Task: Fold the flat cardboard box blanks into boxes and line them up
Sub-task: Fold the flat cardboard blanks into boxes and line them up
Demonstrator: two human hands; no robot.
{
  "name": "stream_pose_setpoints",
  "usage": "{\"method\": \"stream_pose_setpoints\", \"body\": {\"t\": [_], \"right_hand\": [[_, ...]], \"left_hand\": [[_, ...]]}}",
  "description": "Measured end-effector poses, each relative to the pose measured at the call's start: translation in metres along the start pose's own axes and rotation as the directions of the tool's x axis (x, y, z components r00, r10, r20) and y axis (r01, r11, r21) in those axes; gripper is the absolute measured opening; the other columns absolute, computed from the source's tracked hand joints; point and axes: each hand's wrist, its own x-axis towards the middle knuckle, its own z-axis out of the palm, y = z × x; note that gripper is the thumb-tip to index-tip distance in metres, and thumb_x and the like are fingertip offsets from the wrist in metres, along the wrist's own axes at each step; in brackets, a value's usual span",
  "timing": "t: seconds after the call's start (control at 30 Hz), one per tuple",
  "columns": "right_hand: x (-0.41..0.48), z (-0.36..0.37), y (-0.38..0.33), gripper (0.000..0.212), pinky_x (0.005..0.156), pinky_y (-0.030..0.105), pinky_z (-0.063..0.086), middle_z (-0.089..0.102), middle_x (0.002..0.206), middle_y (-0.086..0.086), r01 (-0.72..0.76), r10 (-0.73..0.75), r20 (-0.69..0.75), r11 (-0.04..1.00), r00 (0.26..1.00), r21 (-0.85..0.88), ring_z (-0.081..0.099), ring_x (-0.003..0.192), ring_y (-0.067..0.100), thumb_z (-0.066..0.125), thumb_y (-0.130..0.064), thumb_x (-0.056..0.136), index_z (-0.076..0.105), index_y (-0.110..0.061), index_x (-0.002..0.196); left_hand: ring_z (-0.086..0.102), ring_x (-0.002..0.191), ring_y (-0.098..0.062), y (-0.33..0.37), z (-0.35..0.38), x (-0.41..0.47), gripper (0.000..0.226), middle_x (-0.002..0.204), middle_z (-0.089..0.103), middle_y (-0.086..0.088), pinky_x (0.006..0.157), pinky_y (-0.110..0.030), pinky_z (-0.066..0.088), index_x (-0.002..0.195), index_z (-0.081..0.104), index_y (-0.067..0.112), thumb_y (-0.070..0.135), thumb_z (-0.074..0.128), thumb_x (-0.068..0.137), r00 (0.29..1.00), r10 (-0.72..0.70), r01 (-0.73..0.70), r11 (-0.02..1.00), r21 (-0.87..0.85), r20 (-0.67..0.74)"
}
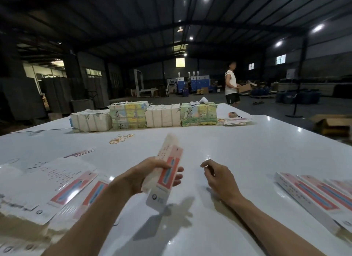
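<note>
The half-formed box (169, 168) is up off the table (247, 151) in my left hand (152, 177) – thumb curled over its dotted white face, fingers wrapped under and showing past its right edge. It is long and narrow, white and pink with a red panel, its far end tilted up and away from me, a loose flap hanging at the near end. Motion blur hides how its far end is closed.

My right hand (219, 177) sits just beside it, apart from the box, fingers loosely curled with nothing in them.

The flat blanks (57, 183) lie overlapped at my left. The folded boxes (314, 194) lie side by side at my right, touching one another.

Farther out – a scatter of yellow rubber bands (121, 138), then a row of strapped paper bundles (163, 115) along the far edge. Beyond the table a person (231, 84) stands holding a brown carton.
</note>
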Motion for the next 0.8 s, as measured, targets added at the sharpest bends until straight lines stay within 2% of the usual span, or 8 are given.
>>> {"method": "stream_pose_setpoints", "body": {"t": [0.17, 0.23, 0.3, 0.47, 0.57, 0.63, 0.73, 0.8], "right_hand": [[0.003, -0.002, -0.001, 0.019, 0.056, 0.019, 0.048, 0.060, 0.066, -0.013, 0.033, -0.025, -0.098, 0.996, 0.995, 0.087, 0.059, 0.059, 0.012, 0.057, -0.009, 0.104, 0.068, -0.020, 0.114], [0.004, -0.003, -0.002, 0.022, 0.063, 0.031, 0.057, 0.064, 0.074, -0.005, 0.038, -0.022, -0.125, 0.991, 0.992, 0.128, 0.062, 0.065, 0.015, 0.056, -0.009, 0.105, 0.064, -0.020, 0.122], [0.005, -0.003, -0.003, 0.027, 0.071, 0.025, 0.059, 0.064, 0.088, -0.008, 0.058, -0.033, -0.160, 0.987, 0.987, 0.150, 0.065, 0.079, 0.011, 0.058, -0.011, 0.105, 0.060, -0.022, 0.130], [0.009, -0.002, -0.009, 0.039, 0.092, 0.023, 0.059, 0.047, 0.139, -0.009, 0.139, -0.129, -0.115, 0.987, 0.985, 0.082, 0.054, 0.122, 0.007, 0.057, -0.037, 0.105, 0.052, -0.034, 0.144], [0.010, -0.004, -0.014, 0.043, 0.093, 0.042, 0.062, 0.040, 0.141, -0.016, 0.154, -0.154, -0.006, 0.987, 0.988, 0.037, 0.048, 0.134, 0.017, 0.053, -0.042, 0.107, 0.053, -0.029, 0.148], [0.010, -0.006, -0.016, 0.042, 0.097, 0.044, 0.060, 0.043, 0.139, -0.014, 0.144, -0.145, 0.024, 0.989, 0.989, 0.015, 0.045, 0.136, 0.016, 0.053, -0.038, 0.108, 0.056, -0.021, 0.146], [0.014, -0.011, -0.022, 0.036, 0.095, 0.035, 0.061, 0.052, 0.137, -0.008, 0.088, -0.088, -0.006, 0.993, 0.996, 0.074, 0.048, 0.131, 0.011, 0.058, -0.030, 0.106, 0.064, -0.015, 0.138], [0.018, -0.014, -0.027, 0.028, 0.094, 0.015, 0.053, 0.058, 0.137, -0.001, 0.091, -0.092, 0.012, 0.995, 0.996, 0.047, 0.050, 0.127, 0.012, 0.061, -0.022, 0.105, 0.069, -0.012, 0.130]], "left_hand": [[0.076, 0.093, -0.028, -0.034, 0.036, 0.047, 0.067, 0.118, 0.076, -0.016, 0.079, -0.038, 0.062, 0.143, 0.057, 0.008, 0.047, 0.070, 0.090, 0.993, 0.061, -0.052, 0.995, -0.083, 0.105], [0.074, 0.092, -0.030, -0.049, 0.044, 0.058, 0.071, 0.121, 0.074, -0.018, 0.081, -0.041, 0.061, 0.142, 0.062, 0.010, 0.066, 0.047, 0.100, 0.991, 0.071, -0.049, 0.982, -0.183, 0.117], [0.073, 0.094, -0.033, -0.066, 0.045, 0.066, 0.079, 0.129, 0.070, -0.022, 0.084, -0.045, 0.060, 0.139, 0.067, 0.015, 0.075, 0.033, 0.102, 0.989, 0.086, -0.055, 0.967, -0.249, 0.117], [0.071, 0.089, -0.036, -0.079, 0.044, 0.068, 0.071, 0.125, 0.069, -0.025, 0.081, -0.046, 0.060, 0.131, 0.068, 0.017, 0.073, 0.035, 0.104, 0.973, 0.145, -0.097, 0.963, -0.251, 0.179], [0.069, 0.090, -0.038, -0.077, 0.047, 0.065, 0.068, 0.112, 0.068, -0.024, 0.080, -0.046, 0.060, 0.129, 0.067, 0.015, 0.072, 0.041, 0.102, 0.977, 0.113, -0.071, 0.972, -0.225, 0.179], [0.069, 0.088, -0.037, -0.076, 0.048, 0.063, 0.067, 0.109, 0.068, -0.024, 0.078, -0.045, 0.061, 0.129, 0.066, 0.013, 0.070, 0.041, 0.103, 0.976, 0.113, -0.071, 0.973, -0.220, 0.186], [0.071, 0.085, -0.036, -0.072, 0.048, 0.062, 0.061, 0.108, 0.068, -0.022, 0.075, -0.044, 0.061, 0.126, 0.065, 0.015, 0.065, 0.038, 0.105, 0.969, 0.153, -0.106, 0.968, -0.229, 0.196], [0.071, 0.084, -0.036, -0.070, 0.047, 0.061, 0.060, 0.109, 0.069, -0.023, 0.075, -0.043, 0.062, 0.121, 0.068, 0.013, 0.062, 0.036, 0.106, 0.971, 0.147, -0.094, 0.961, -0.260, 0.191]]}}
